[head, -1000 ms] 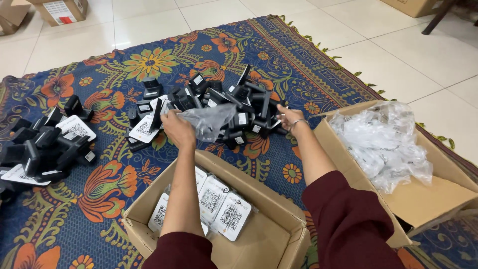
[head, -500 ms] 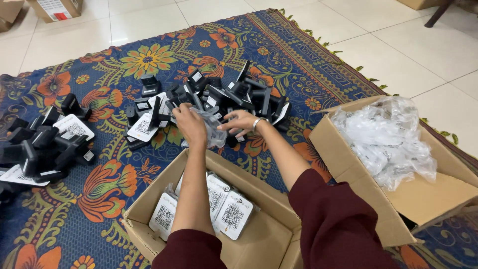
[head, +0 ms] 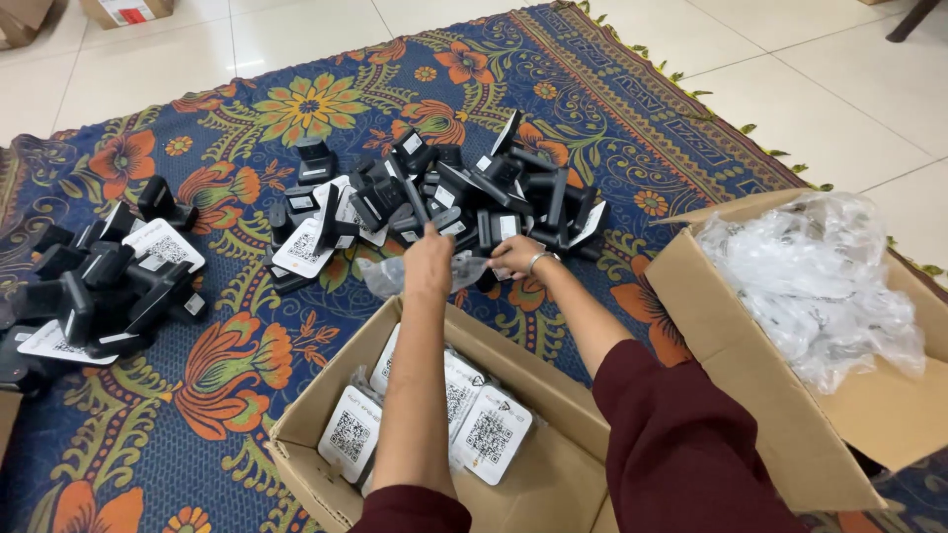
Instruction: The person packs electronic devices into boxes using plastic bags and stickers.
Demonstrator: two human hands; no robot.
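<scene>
- The left hand (head: 429,265) is closed on a crumpled clear plastic bag (head: 383,278), which sticks out to the left of its fingers just above the rug.
- The right hand (head: 513,257), a thin bangle at its wrist, has its fingers curled around the same bag's other end; how tightly it grips cannot be made out.
- The bag is thin, see-through and wrinkled, and whether anything is inside cannot be told.
- Just beyond both hands lies a heap of small black plastic stands (head: 464,192) on the blue floral woven rug (head: 247,326).
- Below the forearms sits an open brown cardboard box (head: 553,395) holding bagged white cards.
- To the right, another cardboard box (head: 750,375) is full of clear bags.
</scene>
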